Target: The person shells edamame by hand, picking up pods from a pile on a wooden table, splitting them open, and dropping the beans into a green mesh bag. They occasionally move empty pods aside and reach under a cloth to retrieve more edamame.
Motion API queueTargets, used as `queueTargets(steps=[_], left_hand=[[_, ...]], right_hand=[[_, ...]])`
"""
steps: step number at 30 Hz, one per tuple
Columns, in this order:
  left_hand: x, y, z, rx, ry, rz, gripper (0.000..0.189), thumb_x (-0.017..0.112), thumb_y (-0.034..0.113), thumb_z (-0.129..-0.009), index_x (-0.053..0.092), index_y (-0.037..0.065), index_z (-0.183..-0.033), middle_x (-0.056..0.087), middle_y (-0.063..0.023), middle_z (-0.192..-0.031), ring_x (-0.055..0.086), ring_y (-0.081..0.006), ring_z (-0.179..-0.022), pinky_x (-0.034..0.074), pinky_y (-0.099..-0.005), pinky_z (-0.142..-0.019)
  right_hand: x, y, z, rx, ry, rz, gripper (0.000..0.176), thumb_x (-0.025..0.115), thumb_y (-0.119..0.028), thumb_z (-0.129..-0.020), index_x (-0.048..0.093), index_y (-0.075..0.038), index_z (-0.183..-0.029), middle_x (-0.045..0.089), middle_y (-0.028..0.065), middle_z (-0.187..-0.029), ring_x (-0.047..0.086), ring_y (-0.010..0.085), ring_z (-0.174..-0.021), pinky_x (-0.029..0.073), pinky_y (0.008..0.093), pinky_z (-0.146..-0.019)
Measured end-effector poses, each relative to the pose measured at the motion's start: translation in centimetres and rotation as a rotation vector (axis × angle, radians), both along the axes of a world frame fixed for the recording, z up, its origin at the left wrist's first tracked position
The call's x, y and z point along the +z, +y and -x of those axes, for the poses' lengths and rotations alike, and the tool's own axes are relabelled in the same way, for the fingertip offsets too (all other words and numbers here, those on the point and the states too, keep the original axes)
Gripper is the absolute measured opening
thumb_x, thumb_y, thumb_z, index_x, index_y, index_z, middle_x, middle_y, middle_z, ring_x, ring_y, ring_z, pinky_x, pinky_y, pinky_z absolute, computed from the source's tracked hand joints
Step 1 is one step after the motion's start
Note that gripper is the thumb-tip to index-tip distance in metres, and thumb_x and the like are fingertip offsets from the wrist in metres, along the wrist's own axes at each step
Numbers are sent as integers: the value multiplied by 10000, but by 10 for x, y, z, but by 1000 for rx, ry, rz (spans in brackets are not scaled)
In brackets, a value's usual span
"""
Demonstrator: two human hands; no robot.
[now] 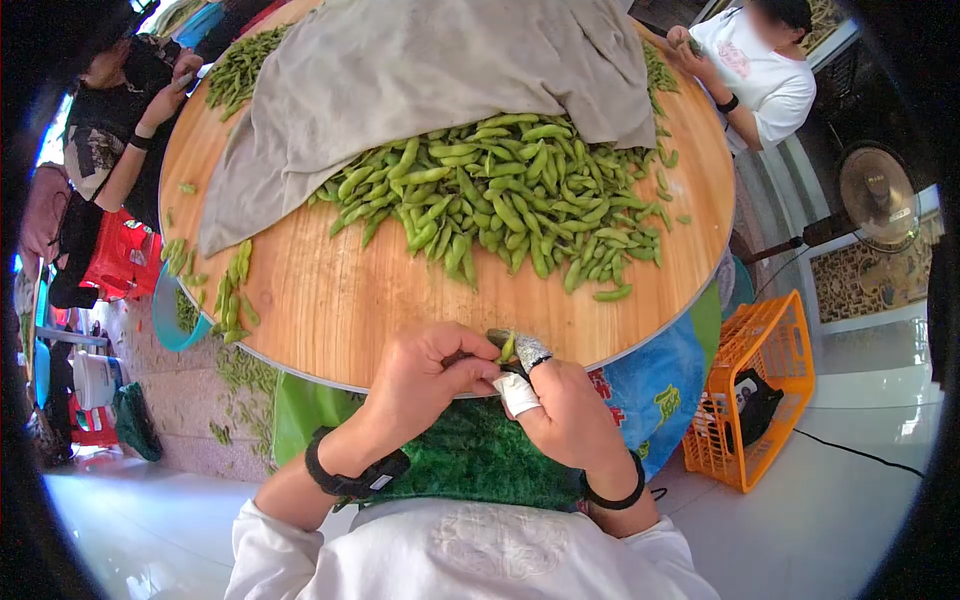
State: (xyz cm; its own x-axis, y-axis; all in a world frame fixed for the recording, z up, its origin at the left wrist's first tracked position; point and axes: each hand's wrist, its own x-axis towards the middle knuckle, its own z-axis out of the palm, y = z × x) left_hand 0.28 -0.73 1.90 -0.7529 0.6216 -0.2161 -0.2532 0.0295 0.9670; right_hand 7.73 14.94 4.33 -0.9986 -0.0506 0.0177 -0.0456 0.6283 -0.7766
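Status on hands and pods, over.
Right hand holding green pod at fingertips. Left hand close beside it. Grey cloth covering part of pod pile.

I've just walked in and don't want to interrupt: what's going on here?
The right hand, with wrapped fingertips, holds a green pod by the near edge of a round wooden table, with the left hand pinching close beside it. Farther in lies a heap of pods, partly under a grey cloth.

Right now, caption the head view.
Left hand and right hand meet at a green pod near heaped pods.
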Motion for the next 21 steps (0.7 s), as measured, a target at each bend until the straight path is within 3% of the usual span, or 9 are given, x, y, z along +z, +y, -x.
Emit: queueTargets(steps=[10,16,18,19,21], left_hand=[[-3,3,-6,33,-122,-64,95,614,-43,-801,568,-29,-883,614,-65,-851,632,-124,-761,545,-229,-665],[2,4,-8,66,300,122,109,626,-35,-773,538,12,-818,570,-10,-778,570,-70,-734,487,-209,-631],[5,1,-2,-54,536,172,122,637,-27,-755,535,18,-805,549,-1,-750,533,-65,-688,454,-212,-582],[3,1,1,-55,536,172,122,637,-27,-755,535,18,-805,549,-1,-750,533,-65,-688,454,-212,-582],[-3,-1,4,-129,122,-22,115,614,-22,-759,522,25,-809,536,-26,-720,518,-93,-620,430,-221,-537]], right_hand=[[-11,3,-1,-22,24,27,190,547,-111,-799,485,41,-705,525,243,-613,523,439,-599,395,510,-551],[-12,-5,-1,-109,29,27,153,539,-89,-793,490,39,-726,526,244,-624,529,437,-610,403,502,-542],[-10,-4,1,-96,71,21,140,531,-82,-795,494,41,-740,527,243,-627,531,436,-614,405,500,-541],[-9,-2,1,-68,68,25,123,528,-79,-798,509,38,-765,524,232,-622,530,421,-596,410,478,-529],[-10,5,1,-37,61,31,112,525,-76,-801,523,35,-790,521,220,-618,529,407,-577,415,456,-518]])
